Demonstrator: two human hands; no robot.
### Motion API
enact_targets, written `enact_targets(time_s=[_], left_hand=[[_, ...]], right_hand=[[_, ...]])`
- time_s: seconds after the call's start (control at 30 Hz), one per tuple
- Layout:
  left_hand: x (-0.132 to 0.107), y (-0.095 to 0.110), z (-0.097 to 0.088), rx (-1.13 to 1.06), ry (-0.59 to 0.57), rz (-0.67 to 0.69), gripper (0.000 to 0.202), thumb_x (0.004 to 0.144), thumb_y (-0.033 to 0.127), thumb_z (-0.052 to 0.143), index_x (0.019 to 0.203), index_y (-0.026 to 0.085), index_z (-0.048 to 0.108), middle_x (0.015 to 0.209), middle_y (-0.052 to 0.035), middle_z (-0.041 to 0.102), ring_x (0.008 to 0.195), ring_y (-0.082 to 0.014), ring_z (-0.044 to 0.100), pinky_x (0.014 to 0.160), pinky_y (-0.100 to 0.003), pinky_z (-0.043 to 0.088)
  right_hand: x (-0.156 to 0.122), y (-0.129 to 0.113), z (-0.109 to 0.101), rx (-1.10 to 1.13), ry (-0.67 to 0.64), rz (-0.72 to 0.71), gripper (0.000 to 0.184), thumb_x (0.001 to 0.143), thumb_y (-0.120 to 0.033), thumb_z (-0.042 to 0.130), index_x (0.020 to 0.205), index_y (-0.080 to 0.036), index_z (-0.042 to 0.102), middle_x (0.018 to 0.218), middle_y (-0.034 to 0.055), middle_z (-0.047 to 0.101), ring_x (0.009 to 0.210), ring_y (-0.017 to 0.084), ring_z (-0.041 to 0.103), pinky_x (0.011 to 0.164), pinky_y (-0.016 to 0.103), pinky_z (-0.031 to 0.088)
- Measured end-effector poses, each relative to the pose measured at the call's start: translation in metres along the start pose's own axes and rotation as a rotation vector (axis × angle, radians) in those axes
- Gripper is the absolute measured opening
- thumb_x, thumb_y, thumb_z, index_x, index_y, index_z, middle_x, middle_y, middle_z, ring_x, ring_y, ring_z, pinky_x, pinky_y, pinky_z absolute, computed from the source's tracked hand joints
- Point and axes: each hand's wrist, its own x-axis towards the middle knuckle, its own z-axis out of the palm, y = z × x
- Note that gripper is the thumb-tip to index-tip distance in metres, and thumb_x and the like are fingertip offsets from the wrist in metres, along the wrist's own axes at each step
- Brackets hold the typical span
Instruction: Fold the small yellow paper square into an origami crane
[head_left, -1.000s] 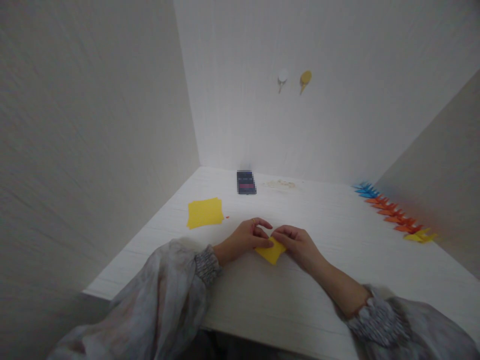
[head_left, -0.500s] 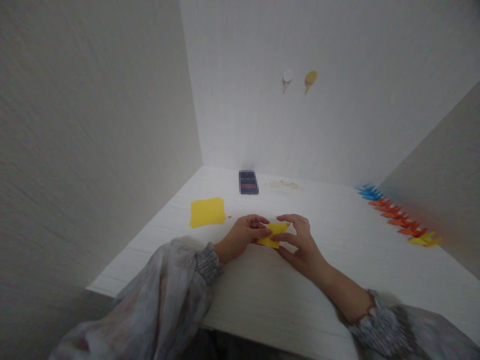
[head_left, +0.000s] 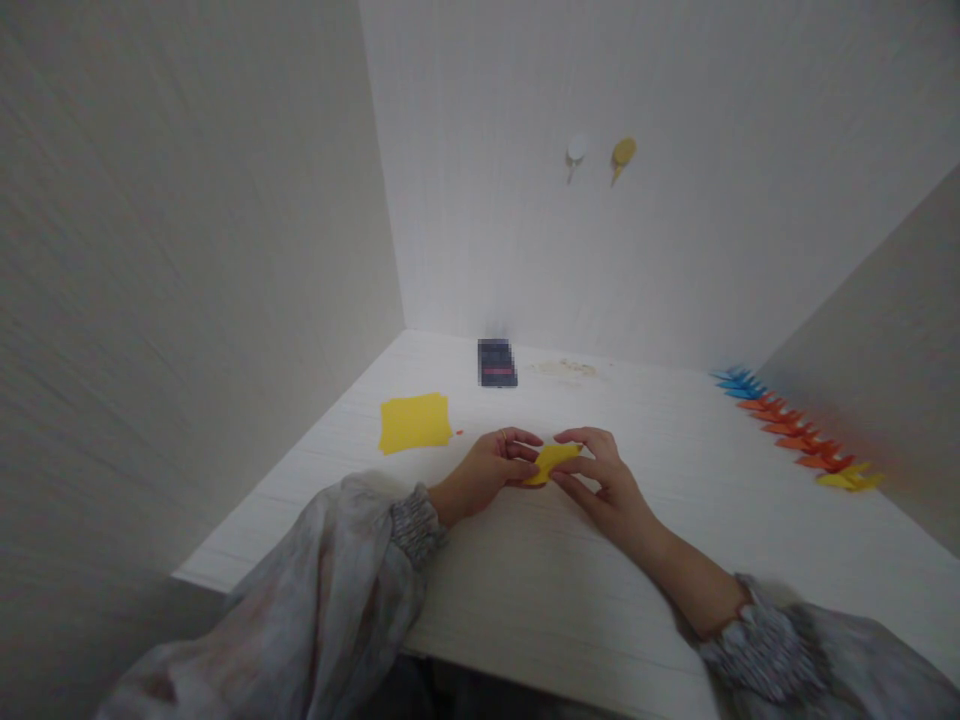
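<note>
Between my two hands is a small piece of yellow folded paper (head_left: 553, 459), held just above the table near its middle. My left hand (head_left: 501, 463) pinches its left side, thumb on the near face, with a ring on one finger. On the other side, my right hand (head_left: 600, 470) grips the paper with thumb and fingers at its right edge and lower corner. Fingers cover parts of the paper, so its exact fold is hard to make out. Left of my hands lies a stack of yellow paper sheets (head_left: 415, 423).
A dark phone-like object (head_left: 497, 363), blurred out, lies near the back wall. Folded paper cranes (head_left: 799, 434) in blue, orange and yellow line the right side. Two hooks (head_left: 622, 155) are fixed on the back wall. The white table (head_left: 540, 600) has walls on three sides.
The yellow paper has gone from a flat, squarish shape to a narrower, bent one. The fingers and thumb of my right hand have drawn closer together around it.
</note>
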Motion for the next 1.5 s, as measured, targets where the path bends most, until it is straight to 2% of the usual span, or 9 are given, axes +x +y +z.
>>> enact_targets(time_s=[0.17,0.4,0.57,0.73,1.5], left_hand=[[0.001,-0.003,-0.001,-0.01,-0.064,0.047,0.042,0.053,0.012,0.07,0.091,0.012,0.051,0.08,-0.0044,0.06,0.07,-0.0132,0.059,0.074,-0.034,0.046],[-0.001,-0.004,0.0,-0.008,-0.079,0.069,0.041,0.055,0.012,0.07,0.091,0.014,0.051,0.08,-0.0029,0.059,0.073,-0.0132,0.058,0.078,-0.039,0.044],[-0.001,-0.004,0.003,0.018,-0.058,0.071,0.038,0.058,0.014,0.068,0.092,0.014,0.051,0.081,-0.0024,0.058,0.072,-0.0115,0.058,0.075,-0.034,0.045],[0.0,-0.005,0.002,0.113,-0.038,0.068,0.047,0.052,0.012,0.071,0.093,0.015,0.05,0.08,-0.0019,0.059,0.068,-0.0104,0.058,0.069,-0.027,0.044],[0.001,-0.007,0.001,0.104,-0.004,0.036,0.054,0.047,0.008,0.073,0.094,0.015,0.047,0.077,-0.0003,0.058,0.067,-0.0112,0.059,0.068,-0.028,0.044]], right_hand=[[0.0,0.005,0.004,0.05,0.081,0.093,0.002,0.074,-0.021,0.055,0.072,-0.022,0.056,0.093,0.0048,0.052,0.091,0.02,0.046,0.079,0.039,0.038],[-0.001,0.005,0.007,0.035,0.094,0.146,0.004,0.074,-0.02,0.054,0.07,-0.022,0.056,0.093,0.0051,0.051,0.091,0.021,0.045,0.08,0.04,0.036],[-0.001,0.005,0.007,0.045,0.092,0.167,0.005,0.074,-0.021,0.054,0.069,-0.022,0.056,0.091,0.0048,0.052,0.09,0.021,0.046,0.08,0.04,0.036],[0.0,0.004,0.008,0.069,0.09,0.184,0.007,0.074,-0.02,0.054,0.066,-0.021,0.054,0.09,0.0047,0.052,0.088,0.02,0.047,0.079,0.039,0.037],[-0.002,0.009,0.012,0.224,0.087,0.324,0.012,0.072,-0.023,0.056,0.061,-0.021,0.054,0.087,0.0032,0.053,0.086,0.018,0.048,0.08,0.036,0.034]])
